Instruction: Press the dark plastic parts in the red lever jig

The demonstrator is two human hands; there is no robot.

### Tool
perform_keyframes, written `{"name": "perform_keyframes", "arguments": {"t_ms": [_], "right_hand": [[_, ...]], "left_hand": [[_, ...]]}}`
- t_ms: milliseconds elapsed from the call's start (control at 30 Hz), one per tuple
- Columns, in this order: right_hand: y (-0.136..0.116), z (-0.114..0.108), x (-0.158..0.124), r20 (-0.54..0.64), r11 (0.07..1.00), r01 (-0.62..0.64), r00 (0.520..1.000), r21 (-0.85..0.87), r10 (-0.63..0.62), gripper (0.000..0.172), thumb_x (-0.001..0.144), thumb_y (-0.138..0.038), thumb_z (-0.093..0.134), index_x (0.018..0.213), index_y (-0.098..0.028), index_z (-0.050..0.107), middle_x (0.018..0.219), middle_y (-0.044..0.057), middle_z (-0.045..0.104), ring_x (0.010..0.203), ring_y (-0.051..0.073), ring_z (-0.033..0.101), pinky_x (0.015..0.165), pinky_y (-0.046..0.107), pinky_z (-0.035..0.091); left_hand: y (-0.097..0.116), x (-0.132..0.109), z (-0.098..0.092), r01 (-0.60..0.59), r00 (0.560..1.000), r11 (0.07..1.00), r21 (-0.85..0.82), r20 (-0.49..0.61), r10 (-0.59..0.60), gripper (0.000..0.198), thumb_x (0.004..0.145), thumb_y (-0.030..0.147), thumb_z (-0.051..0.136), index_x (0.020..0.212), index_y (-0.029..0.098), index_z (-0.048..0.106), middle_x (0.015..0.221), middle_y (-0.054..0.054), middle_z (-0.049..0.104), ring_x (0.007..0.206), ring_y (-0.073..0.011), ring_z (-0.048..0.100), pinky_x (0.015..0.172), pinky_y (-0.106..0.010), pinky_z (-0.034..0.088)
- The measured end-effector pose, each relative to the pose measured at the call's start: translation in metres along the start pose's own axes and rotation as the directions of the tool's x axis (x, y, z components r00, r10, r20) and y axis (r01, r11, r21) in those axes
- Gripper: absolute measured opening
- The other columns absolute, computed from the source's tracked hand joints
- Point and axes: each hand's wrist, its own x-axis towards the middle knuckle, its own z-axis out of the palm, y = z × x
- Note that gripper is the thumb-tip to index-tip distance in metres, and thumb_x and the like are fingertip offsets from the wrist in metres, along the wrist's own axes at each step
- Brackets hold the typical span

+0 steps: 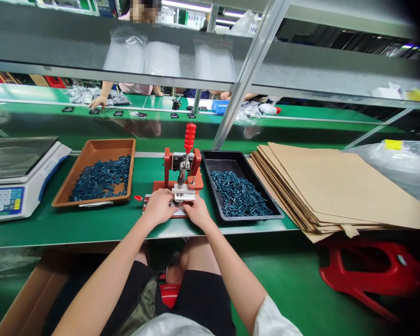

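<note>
Both hands rest on the low fixture at the foot of a red metal bench press with a red-gripped lever (184,170). The left hand (157,207) and the right hand (198,213) sit side by side, fingers curled forward around a white block (184,192) on the press's base. Their fingers cover whatever lies there, so I cannot tell whether they are clenched on a part or only touching the fixture. The red grip stands raised just ahead of the hands. Left of the left hand, a brown rectangular tray (108,143) holds a heap of dark teal plastic pieces (101,179). Right of the right hand, a black rectangular tray (224,157) holds a similar heap of dark teal plastic pieces (240,193).
</note>
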Motion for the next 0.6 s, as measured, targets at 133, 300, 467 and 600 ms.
{"name": "perform_keyframes", "arguments": {"t_ms": [133, 300, 467, 600], "right_hand": [[0.0, -0.001, -0.002, 0.002, 0.997, 0.051, 0.999, -0.053, -0.051, 0.022, 0.084, -0.016, 0.064, 0.098, -0.025, 0.079, 0.107, 0.004, 0.077, 0.099, 0.022, 0.071, 0.093, 0.037, 0.055], [0.002, 0.0, -0.004, -0.029, 0.985, 0.096, 0.994, -0.145, -0.101, 0.026, 0.085, -0.013, 0.062, 0.101, -0.025, 0.078, 0.111, 0.006, 0.076, 0.104, 0.024, 0.07, 0.095, 0.038, 0.055], [0.006, 0.002, -0.004, -0.023, 0.99, 0.066, 0.997, -0.123, -0.069, 0.028, 0.084, -0.012, 0.063, 0.103, -0.026, 0.078, 0.113, 0.005, 0.076, 0.105, 0.024, 0.07, 0.096, 0.039, 0.055], [0.004, 0.001, -0.003, -0.001, 0.998, 0.03, 1.0, -0.057, -0.03, 0.027, 0.084, -0.012, 0.064, 0.102, -0.026, 0.079, 0.11, 0.004, 0.076, 0.102, 0.023, 0.072, 0.095, 0.037, 0.056]], "left_hand": [[0.001, -0.003, 0.002, -0.019, 0.999, 1.0, -0.02, -0.043, 0.018, 0.018, 0.079, 0.031, 0.073, 0.093, 0.02, 0.078, 0.105, -0.009, 0.071, 0.103, -0.0296, 0.064, 0.094, -0.045, 0.05], [0.003, -0.007, 0.005, -0.027, 0.996, 1.0, -0.007, -0.088, 0.027, 0.017, 0.082, 0.033, 0.07, 0.092, 0.021, 0.077, 0.105, -0.009, 0.071, 0.105, -0.0288, 0.063, 0.096, -0.045, 0.048], [0.007, -0.005, 0.007, 0.019, 0.996, 1.0, 0.008, -0.091, -0.018, 0.017, 0.084, 0.034, 0.067, 0.089, 0.022, 0.077, 0.104, -0.009, 0.071, 0.104, -0.0287, 0.063, 0.096, -0.044, 0.048], [0.012, -0.001, 0.005, 0.08, 0.994, 0.996, 0.037, -0.077, -0.077, 0.015, 0.081, 0.03, 0.067, 0.086, 0.02, 0.077, 0.099, -0.01, 0.071, 0.102, -0.0301, 0.064, 0.094, -0.044, 0.049]]}}
